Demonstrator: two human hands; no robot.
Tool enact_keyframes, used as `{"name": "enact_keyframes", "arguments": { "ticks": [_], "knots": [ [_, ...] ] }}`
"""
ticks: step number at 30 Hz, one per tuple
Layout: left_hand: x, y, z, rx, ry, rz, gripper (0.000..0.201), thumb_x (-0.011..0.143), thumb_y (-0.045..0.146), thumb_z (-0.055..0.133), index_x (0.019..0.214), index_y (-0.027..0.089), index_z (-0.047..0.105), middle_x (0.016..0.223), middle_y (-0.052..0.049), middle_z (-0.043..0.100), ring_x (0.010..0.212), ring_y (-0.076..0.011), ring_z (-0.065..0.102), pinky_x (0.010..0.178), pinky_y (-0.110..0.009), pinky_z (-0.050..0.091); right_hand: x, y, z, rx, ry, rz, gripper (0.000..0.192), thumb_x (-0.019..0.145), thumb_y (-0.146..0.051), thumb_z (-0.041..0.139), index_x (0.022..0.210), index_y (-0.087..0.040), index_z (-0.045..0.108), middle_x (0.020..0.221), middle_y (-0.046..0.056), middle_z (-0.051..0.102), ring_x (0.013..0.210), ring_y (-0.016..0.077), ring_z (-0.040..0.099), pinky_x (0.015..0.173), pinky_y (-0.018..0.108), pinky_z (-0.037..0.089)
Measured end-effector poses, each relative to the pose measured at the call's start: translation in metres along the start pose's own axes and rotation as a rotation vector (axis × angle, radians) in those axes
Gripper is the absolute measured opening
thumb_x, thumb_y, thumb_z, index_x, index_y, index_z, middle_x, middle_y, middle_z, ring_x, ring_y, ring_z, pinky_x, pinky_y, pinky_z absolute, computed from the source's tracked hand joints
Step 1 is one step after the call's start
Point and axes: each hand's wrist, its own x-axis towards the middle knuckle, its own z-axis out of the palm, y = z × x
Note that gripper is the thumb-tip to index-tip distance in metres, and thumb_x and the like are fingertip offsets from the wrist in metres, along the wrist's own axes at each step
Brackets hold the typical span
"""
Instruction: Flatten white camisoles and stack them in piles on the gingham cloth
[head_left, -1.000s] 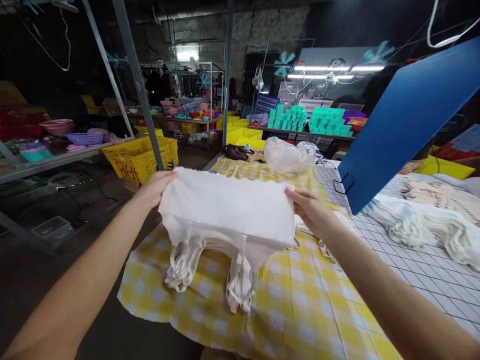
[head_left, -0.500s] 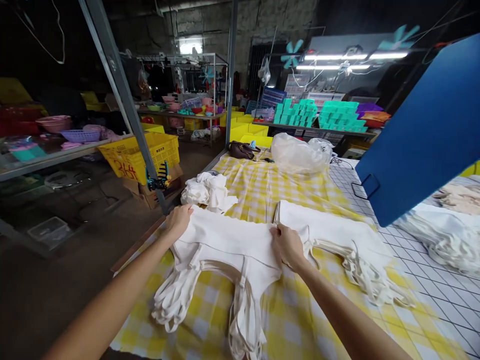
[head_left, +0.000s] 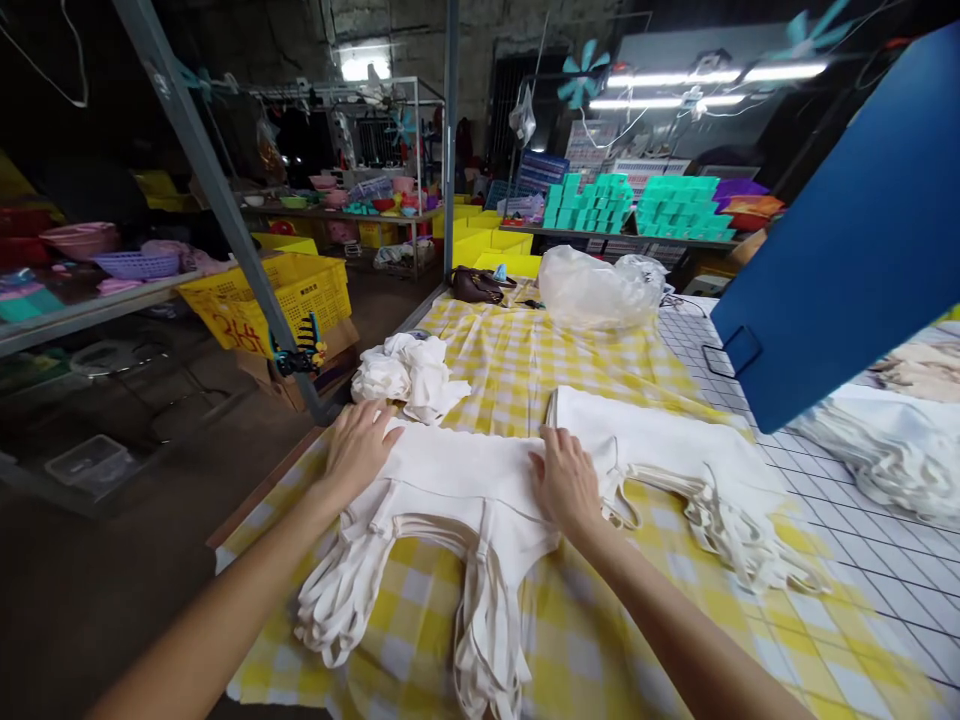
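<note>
A stack of white strapped garments (head_left: 450, 490) lies flat on the yellow checked cloth (head_left: 525, 370) that covers the table. My left hand (head_left: 360, 445) rests palm down on the stack's left end, fingers spread. On the right end presses my right hand (head_left: 566, 485), also flat. Bundles of white straps hang from the stack toward me. A second white stack (head_left: 660, 450) lies just right of it, touching my right hand's side. A crumpled white pile (head_left: 409, 375) sits beyond my left hand.
A tilted blue board (head_left: 847, 250) hangs over the table's right side, above more white garments (head_left: 877, 445). A clear plastic bag (head_left: 596, 290) and a dark pouch (head_left: 474, 285) lie at the far end. A yellow crate (head_left: 277, 300) and a slanted metal post (head_left: 217, 210) stand left.
The garment stack was held up in both hands, then laid down on the checked cloth. My hands now lie flat on top of it instead of gripping its ends.
</note>
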Motion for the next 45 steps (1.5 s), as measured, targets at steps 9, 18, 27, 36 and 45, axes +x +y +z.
{"name": "enact_keyframes", "arguments": {
  "ticks": [9,18,27,36,45],
  "knots": [
    [0.0,-0.009,0.019,-0.44,-0.48,0.085,0.054,0.077,0.051,0.039,0.122,0.025,0.054,0.141,-0.006,0.035,0.133,-0.0287,0.025,0.106,-0.05,0.018,-0.009,0.008,-0.006,0.145,-0.029,-0.145,0.026,0.086,-0.03,0.045,0.109,-0.02,0.053,0.11,0.008,0.055,0.1,0.0231,0.046,0.081,0.034,0.035],
    [0.05,0.075,-0.012,-0.73,-0.182,0.02,0.043,0.073,0.038,0.045,0.107,0.016,0.061,0.109,-0.008,0.065,0.099,-0.022,0.059,0.09,-0.03,0.043,0.01,0.182,-0.039,-0.008,0.07,0.576,0.036,0.086,-0.024,0.038,0.118,-0.012,0.048,0.12,0.013,0.049,0.109,0.0225,0.043,0.087,0.032,0.032],
    [0.133,0.219,0.038,-0.601,-0.355,-0.053,0.024,0.077,0.024,0.049,0.089,0.014,0.067,0.096,-0.011,0.069,0.088,-0.0198,0.062,0.072,-0.025,0.045,0.023,0.253,-0.026,-0.075,-0.062,0.808,0.034,0.083,-0.028,0.044,0.104,-0.008,0.06,0.109,0.02,0.054,0.102,0.0309,0.048,0.076,0.038,0.037],
    [0.159,0.257,0.075,-0.388,-0.327,-0.046,0.025,0.081,0.022,0.046,0.094,0.011,0.065,0.103,-0.017,0.064,0.093,-0.0246,0.061,0.07,-0.029,0.044,0.019,0.255,-0.011,-0.171,0.088,0.617,0.033,0.088,-0.02,0.033,0.104,-0.02,0.062,0.108,0.013,0.052,0.101,0.0245,0.043,0.076,0.035,0.031],
    [0.142,0.273,0.063,-0.216,-0.193,0.081,0.04,0.081,0.002,0.028,0.102,0.007,0.061,0.102,-0.019,0.061,0.098,-0.0254,0.057,0.077,-0.034,0.045,0.023,0.256,-0.008,-0.126,0.055,0.524,0.035,0.088,-0.014,0.031,0.112,-0.02,0.056,0.103,0.011,0.058,0.095,0.0214,0.049,0.078,0.033,0.026]
  ]
}}
